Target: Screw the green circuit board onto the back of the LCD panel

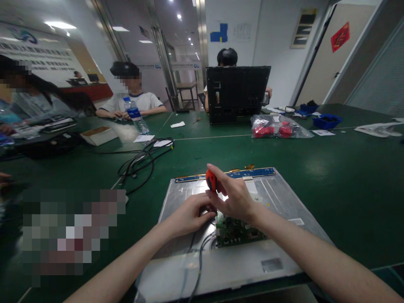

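One red-and-black handle (211,181), probably a screwdriver's, is gripped in the right hand (235,197) near a corner of the circuit board (233,231) on the metal panel (178,201). Left hand (192,213) curls there, its hold unclear. Screw-turning, by the look; next move calls for steady, straight pressure.

No wording clearly legible. Left wall (47,76): rows of large dark Chinese characters (39,54), too blurred to read; blue swirl logo (24,36) above them. Glass partition (186,52): small blue logos (158,66) beside tiny lettering, unreadable. Beige door (325,71): red diamond sign (340,37), marks not legible. White wall (271,46): pale sheet (242,31), faint print. Bottle (143,127): blue label (134,112), brand unclear. Metal panel (233,269): white label (296,221), grey label (272,265), print too small to tell.
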`<state>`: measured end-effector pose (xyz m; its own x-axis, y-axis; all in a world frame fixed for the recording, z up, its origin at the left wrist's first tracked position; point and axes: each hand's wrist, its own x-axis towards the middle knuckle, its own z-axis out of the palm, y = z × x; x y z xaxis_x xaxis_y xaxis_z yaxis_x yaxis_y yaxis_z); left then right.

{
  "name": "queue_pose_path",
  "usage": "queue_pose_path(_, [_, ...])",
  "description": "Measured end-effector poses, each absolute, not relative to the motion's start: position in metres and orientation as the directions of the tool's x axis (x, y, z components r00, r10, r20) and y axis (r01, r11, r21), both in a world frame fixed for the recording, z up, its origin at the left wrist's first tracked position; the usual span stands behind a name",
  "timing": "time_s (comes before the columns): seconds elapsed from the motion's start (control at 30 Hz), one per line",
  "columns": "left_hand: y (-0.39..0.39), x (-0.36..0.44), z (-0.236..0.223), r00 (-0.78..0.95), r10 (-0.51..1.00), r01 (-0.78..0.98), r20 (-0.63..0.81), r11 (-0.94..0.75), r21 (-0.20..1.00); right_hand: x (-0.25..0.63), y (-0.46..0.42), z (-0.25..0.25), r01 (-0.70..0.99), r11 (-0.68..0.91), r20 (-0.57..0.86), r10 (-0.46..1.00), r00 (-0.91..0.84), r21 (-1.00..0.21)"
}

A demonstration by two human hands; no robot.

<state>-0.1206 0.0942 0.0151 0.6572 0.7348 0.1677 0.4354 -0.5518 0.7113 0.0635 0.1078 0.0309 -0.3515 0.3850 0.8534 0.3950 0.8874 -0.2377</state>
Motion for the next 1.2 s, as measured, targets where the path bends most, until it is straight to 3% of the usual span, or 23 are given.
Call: queue_pose_path(1.2, [0.0945, -0.1202, 0.0165, 0.660, 0.719, 0.408, 0.216, -0.585, 0.701, 0.0623, 0.1084, 0.0330, 0.275, 0.924, 0.900, 0.341, -0.272, -0.267])
